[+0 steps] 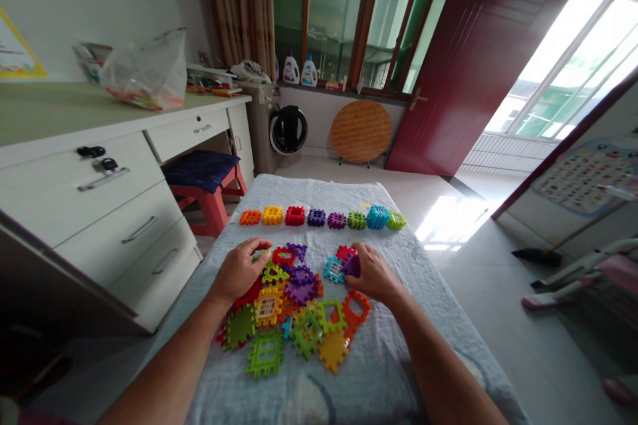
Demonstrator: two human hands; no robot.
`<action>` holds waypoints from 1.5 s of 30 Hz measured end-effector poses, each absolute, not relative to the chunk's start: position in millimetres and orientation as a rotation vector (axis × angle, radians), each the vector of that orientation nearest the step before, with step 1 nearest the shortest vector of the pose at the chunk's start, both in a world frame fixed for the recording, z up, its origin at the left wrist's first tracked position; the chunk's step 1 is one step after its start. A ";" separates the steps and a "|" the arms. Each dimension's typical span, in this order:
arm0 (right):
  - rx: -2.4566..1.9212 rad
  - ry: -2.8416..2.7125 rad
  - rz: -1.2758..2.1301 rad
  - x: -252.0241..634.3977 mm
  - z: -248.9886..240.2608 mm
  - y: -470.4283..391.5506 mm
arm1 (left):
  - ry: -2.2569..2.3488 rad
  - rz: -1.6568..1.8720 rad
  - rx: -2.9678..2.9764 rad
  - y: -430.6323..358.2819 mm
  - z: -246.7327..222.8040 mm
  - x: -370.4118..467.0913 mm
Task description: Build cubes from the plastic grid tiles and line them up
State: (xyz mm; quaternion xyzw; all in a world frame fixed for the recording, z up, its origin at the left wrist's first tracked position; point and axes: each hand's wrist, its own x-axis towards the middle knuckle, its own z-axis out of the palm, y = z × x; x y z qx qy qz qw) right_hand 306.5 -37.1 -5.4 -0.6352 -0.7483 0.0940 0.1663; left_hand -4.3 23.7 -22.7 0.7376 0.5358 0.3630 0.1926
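Interlocking plastic building pieces (266,305) in several colours lie in a loose pile on a cloth-covered table (379,372). My left hand (240,272) rests at the pile's upper left, thumb and fingers apart around a green piece (256,256); a firm grip on it does not show. On the other side, my right hand (375,273) has its fingers closed on a purple piece (351,265). Close to those fingertips are a blue window piece (333,269) and a red piece (345,252). Orange frame pieces (357,309) lie below the right hand.
Across the table runs a row of assembled cubes, among them a red cube (295,215) and a blue cube (377,216). A desk (124,123) and a red stool (212,196) stand left. Behind are a washing machine (264,126) and a round wooden tabletop (361,131).
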 end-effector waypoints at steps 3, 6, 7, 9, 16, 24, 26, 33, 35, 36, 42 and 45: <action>-1.778 -2.145 0.227 308.5 -0.5 -31.6 | 1.498 1.028 2.068 23.9 -22.9 -3.9; -1.725 -2.162 0.137 313.0 11.6 -10.1 | 1.490 1.030 2.072 24.1 -24.0 -4.1; -1.722 -2.168 0.100 314.1 16.3 1.2 | 1.485 1.025 2.076 24.0 -23.9 -4.2; -1.761 -2.172 0.026 315.1 24.2 27.8 | 1.481 1.012 2.087 23.3 -22.6 -4.4; -1.889 -2.280 0.045 309.0 23.8 104.6 | 1.511 0.997 2.094 18.9 -12.0 -3.6; -1.886 -2.405 0.056 304.1 15.7 123.3 | 1.515 0.997 2.108 19.6 -11.5 -3.3; -1.886 -2.406 0.047 302.5 15.1 123.3 | 1.514 0.997 2.106 19.6 -12.2 -3.7; -1.888 -2.394 0.054 299.3 20.5 115.3 | 1.503 1.004 2.095 19.5 -11.5 -2.9; -1.850 -2.358 0.060 298.6 24.7 104.9 | 1.504 1.004 2.119 20.2 -11.5 -3.4; -1.823 -2.344 0.072 298.2 27.2 97.4 | 1.503 1.006 2.135 20.7 -11.6 -3.9; -1.644 -2.397 0.279 295.6 38.9 29.7 | 1.524 1.070 2.185 24.0 -13.9 -8.3; -1.623 -2.421 0.323 292.9 36.1 -0.3 | 1.530 1.110 2.176 25.8 -16.4 -10.9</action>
